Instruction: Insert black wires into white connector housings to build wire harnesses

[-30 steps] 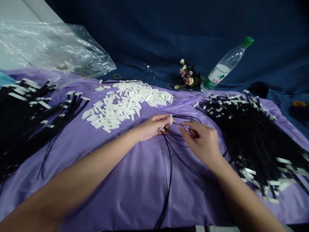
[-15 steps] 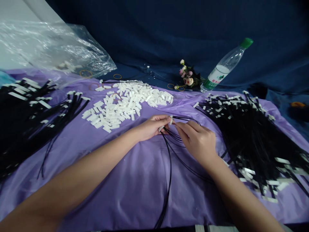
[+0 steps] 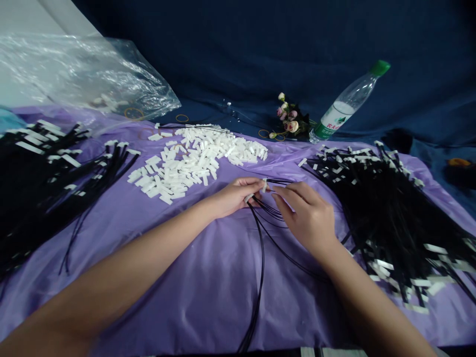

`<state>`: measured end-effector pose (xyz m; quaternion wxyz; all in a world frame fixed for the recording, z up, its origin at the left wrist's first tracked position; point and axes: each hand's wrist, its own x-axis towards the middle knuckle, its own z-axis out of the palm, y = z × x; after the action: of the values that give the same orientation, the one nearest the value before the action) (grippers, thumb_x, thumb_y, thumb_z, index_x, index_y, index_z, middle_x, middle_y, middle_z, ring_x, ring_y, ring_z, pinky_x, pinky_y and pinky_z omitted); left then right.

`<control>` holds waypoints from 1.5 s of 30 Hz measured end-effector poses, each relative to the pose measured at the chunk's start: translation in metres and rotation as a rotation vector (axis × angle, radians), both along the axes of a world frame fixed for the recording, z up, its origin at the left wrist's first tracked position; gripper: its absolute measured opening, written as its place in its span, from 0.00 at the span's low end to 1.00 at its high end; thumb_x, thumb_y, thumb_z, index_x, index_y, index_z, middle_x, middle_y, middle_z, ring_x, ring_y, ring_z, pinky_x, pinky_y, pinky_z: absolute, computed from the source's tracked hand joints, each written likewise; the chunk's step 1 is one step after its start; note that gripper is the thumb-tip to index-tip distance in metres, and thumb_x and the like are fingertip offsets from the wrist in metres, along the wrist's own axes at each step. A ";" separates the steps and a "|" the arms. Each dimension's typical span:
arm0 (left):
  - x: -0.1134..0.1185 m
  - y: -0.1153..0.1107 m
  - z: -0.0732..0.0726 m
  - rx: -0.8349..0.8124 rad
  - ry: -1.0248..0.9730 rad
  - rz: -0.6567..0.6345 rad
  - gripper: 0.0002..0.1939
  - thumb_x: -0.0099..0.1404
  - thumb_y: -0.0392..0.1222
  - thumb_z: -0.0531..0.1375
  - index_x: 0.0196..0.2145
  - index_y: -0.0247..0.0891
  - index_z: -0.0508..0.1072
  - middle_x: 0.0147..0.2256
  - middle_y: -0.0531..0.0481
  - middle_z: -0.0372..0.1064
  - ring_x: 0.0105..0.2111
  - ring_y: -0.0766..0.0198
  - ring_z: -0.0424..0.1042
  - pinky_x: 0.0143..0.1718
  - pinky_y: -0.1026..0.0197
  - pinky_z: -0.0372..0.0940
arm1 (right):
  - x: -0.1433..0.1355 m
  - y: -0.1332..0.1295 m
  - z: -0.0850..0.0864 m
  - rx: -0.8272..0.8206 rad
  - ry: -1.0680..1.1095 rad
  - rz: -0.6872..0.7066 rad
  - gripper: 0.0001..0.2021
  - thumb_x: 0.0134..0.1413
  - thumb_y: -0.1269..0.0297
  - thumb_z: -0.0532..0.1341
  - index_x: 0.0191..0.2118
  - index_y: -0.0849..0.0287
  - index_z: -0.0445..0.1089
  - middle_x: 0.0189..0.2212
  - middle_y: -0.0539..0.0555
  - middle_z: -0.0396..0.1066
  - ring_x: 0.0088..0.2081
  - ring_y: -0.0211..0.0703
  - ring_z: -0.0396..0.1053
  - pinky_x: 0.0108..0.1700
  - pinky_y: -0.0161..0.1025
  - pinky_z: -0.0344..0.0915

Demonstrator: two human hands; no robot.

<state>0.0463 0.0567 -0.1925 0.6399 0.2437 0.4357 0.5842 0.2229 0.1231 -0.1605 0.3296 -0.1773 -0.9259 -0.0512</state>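
Near the middle of the purple cloth, my left hand [image 3: 237, 197] is closed on white connectors [image 3: 265, 185] with black wires [image 3: 262, 248] running from them. The wires loop to the right and hang down toward the front edge. Just right of the connectors is my right hand [image 3: 307, 213], its thumb and forefinger slightly apart beside a thin wire end. Whether the fingertips touch that wire is too small to tell.
Loose white connectors [image 3: 197, 156] are heaped behind my left hand. Bundles of black wires lie at left [image 3: 33, 198] and right [image 3: 390, 208]. A tilted bottle [image 3: 336, 116], artificial flowers [image 3: 292, 121] and a clear plastic bag [image 3: 89, 79] are at the back.
My right thumb and forefinger have parted from their pinch, and the hand has shifted slightly right. My left hand keeps its hold on the connectors.
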 end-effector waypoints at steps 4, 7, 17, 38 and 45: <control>-0.002 0.000 0.003 -0.053 -0.010 0.025 0.16 0.54 0.50 0.67 0.32 0.34 0.74 0.24 0.52 0.67 0.23 0.72 0.65 0.27 0.67 0.60 | 0.011 0.000 0.011 0.063 0.104 0.127 0.11 0.52 0.72 0.65 0.42 0.56 0.73 0.36 0.54 0.72 0.37 0.43 0.66 0.38 0.40 0.61; -0.002 0.000 0.003 -0.102 -0.005 0.055 0.16 0.55 0.50 0.66 0.33 0.34 0.75 0.23 0.53 0.66 0.21 0.73 0.62 0.27 0.67 0.60 | 0.018 -0.003 0.018 -0.011 -0.018 0.342 0.08 0.53 0.74 0.64 0.40 0.58 0.73 0.34 0.52 0.73 0.34 0.40 0.66 0.37 0.41 0.59; -0.004 0.001 0.002 -0.118 -0.016 0.047 0.13 0.58 0.49 0.64 0.34 0.36 0.75 0.24 0.53 0.66 0.22 0.73 0.64 0.26 0.68 0.60 | 0.007 -0.014 0.009 -0.080 -0.218 0.574 0.05 0.59 0.72 0.59 0.33 0.59 0.72 0.33 0.48 0.74 0.33 0.38 0.66 0.40 0.42 0.56; -0.003 0.001 0.001 -0.068 -0.032 0.061 0.12 0.56 0.48 0.66 0.33 0.37 0.74 0.23 0.55 0.65 0.20 0.74 0.61 0.29 0.65 0.65 | 0.007 0.013 -0.003 -0.772 0.242 0.453 0.05 0.51 0.73 0.64 0.35 0.58 0.75 0.31 0.53 0.76 0.33 0.41 0.74 0.37 0.39 0.71; -0.001 0.001 0.002 -0.088 -0.035 0.096 0.12 0.55 0.47 0.67 0.34 0.36 0.75 0.24 0.56 0.63 0.21 0.75 0.58 0.34 0.60 0.69 | 0.010 0.041 -0.003 -1.462 0.993 0.184 0.08 0.46 0.59 0.69 0.28 0.55 0.70 0.29 0.48 0.71 0.33 0.37 0.72 0.39 0.38 0.72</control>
<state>0.0451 0.0581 -0.1909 0.6285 0.1839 0.4611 0.5988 0.2329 0.1646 -0.1634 0.5004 -0.2702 -0.4879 0.6623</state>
